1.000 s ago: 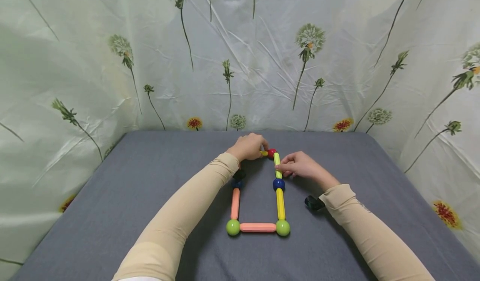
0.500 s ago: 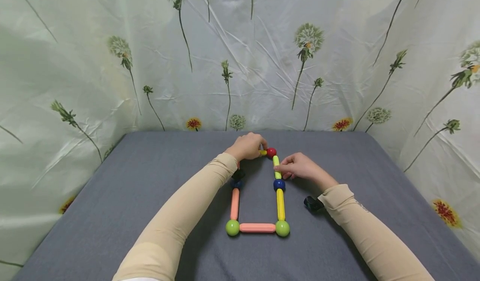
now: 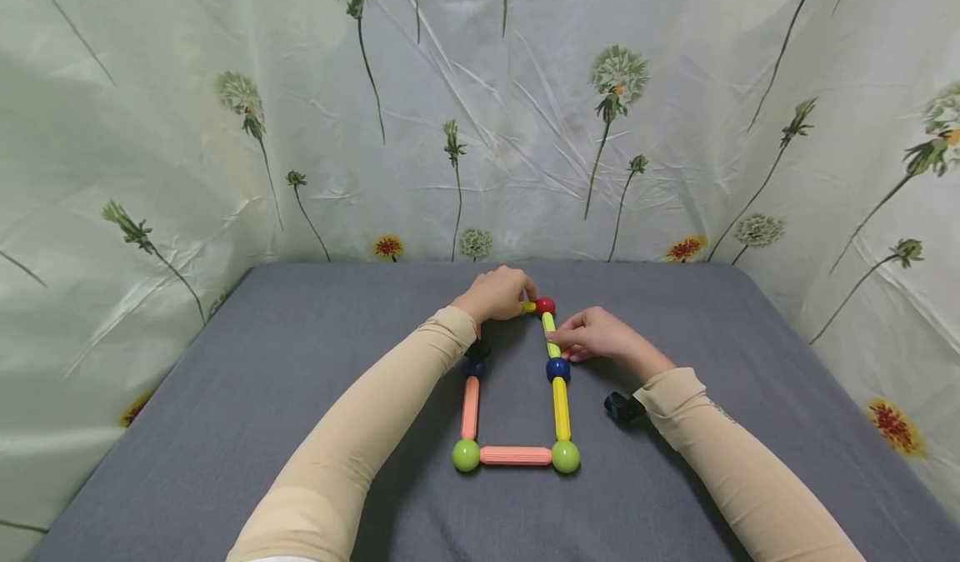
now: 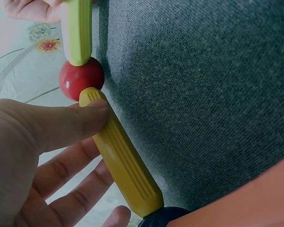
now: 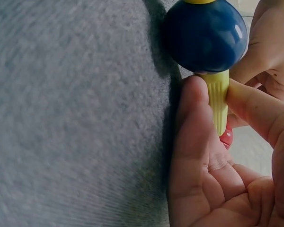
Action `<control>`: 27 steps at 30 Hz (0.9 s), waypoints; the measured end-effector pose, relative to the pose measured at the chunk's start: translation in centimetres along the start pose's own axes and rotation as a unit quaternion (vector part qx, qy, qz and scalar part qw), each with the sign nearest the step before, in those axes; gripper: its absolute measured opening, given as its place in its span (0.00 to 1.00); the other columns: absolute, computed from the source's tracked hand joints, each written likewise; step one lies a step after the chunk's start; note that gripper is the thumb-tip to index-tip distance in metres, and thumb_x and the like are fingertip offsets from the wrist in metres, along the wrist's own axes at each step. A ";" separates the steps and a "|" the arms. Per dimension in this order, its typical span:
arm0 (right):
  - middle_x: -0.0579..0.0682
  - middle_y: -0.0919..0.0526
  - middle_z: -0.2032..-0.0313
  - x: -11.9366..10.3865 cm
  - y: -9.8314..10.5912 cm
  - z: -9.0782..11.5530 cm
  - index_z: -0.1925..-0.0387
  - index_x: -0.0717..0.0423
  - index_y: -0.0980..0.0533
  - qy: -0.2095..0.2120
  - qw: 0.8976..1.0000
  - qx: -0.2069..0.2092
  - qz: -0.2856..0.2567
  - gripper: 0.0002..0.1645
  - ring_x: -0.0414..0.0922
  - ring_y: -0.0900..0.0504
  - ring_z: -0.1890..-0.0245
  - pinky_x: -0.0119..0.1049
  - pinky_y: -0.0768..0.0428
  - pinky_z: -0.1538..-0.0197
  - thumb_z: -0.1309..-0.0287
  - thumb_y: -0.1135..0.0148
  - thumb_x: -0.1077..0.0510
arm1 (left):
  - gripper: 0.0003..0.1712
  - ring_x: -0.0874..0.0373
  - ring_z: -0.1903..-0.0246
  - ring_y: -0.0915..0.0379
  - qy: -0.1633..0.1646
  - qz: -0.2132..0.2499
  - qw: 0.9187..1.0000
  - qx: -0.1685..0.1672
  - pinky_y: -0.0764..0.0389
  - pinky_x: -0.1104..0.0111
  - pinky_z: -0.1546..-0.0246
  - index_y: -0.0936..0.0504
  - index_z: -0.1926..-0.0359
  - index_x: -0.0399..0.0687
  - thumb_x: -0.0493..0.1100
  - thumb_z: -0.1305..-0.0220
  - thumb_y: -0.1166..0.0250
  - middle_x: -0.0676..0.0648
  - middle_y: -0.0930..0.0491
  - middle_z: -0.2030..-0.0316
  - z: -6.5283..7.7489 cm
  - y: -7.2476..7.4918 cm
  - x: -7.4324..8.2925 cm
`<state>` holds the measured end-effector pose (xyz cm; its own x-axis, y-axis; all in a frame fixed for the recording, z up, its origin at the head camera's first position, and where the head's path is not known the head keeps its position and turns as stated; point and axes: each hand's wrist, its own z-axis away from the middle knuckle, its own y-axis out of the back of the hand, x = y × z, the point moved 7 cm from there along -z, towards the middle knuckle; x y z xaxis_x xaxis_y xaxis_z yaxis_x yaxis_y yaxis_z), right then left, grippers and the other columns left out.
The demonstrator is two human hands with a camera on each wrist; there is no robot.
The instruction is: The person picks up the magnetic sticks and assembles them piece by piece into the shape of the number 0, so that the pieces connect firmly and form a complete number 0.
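My left hand (image 3: 497,293) pinches a yellow ribbed rod (image 4: 128,165), thumb on top, close to a red ball (image 3: 545,305). Beyond the rod's other end is a dark ball (image 4: 163,217), partly cut off in the left wrist view. My right hand (image 3: 603,334) pinches a lime-yellow rod (image 5: 219,101) between thumb and fingers. That rod touches the red ball at its far end and a blue ball (image 3: 558,368) at its near end. A second yellow rod (image 3: 562,409) runs from the blue ball to a green ball (image 3: 566,456). My left forearm hides part of the frame's left side.
A coral rod (image 3: 516,456) joins the right green ball to another green ball (image 3: 466,455). From there a coral rod (image 3: 470,408) leads up to a blue ball (image 3: 475,368). Grey cloth (image 3: 315,328) covers the table; a flowered curtain (image 3: 540,170) hangs behind.
The far end of the lime-yellow rod has swung left, onto the near side of the red ball. My right hand has shifted slightly left and nearer; the left hand has barely moved.
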<state>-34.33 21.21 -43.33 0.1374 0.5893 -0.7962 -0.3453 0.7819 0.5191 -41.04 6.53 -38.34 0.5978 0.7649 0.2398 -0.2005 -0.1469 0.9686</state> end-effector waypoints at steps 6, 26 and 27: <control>0.47 0.15 0.71 -0.1 -0.2 0.2 0.54 0.66 0.14 -0.011 1.000 0.000 -0.022 0.21 0.37 0.17 0.72 0.30 0.13 0.62 0.27 0.30 0.49 | 0.15 0.52 0.53 0.16 -0.001 0.005 1.000 0.004 0.14 0.55 0.52 0.10 0.42 0.54 0.38 0.25 0.33 0.46 0.12 0.49 -0.2 -0.3 -0.1; 0.53 0.10 0.64 0.1 0.3 3.4 0.45 0.66 0.21 0.073 0.997 -0.018 0.010 0.22 0.39 0.13 0.66 0.34 0.12 0.59 0.29 0.28 0.53 | 0.18 0.58 0.71 0.27 0.001 0.054 0.998 0.026 0.26 0.67 0.68 0.13 0.40 0.48 0.46 0.26 0.29 0.50 0.19 0.68 7.5 2.1 -2.7; 0.52 0.10 0.64 0.1 0.2 3.7 0.45 0.66 0.21 0.079 0.997 -0.022 0.009 0.22 0.39 0.14 0.66 0.34 0.12 0.60 0.30 0.28 0.54 | 0.19 0.59 0.71 0.26 0.000 0.056 0.998 0.019 0.26 0.67 0.67 0.13 0.39 0.47 0.46 0.26 0.28 0.51 0.19 0.69 8.2 1.9 -2.9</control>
<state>-31.00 22.16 -42.14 -0.0158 0.5609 -0.8278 -0.3876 0.7597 0.5221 -36.79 -1.08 -36.64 0.5731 0.7428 0.3461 -0.2357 -0.2551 0.9377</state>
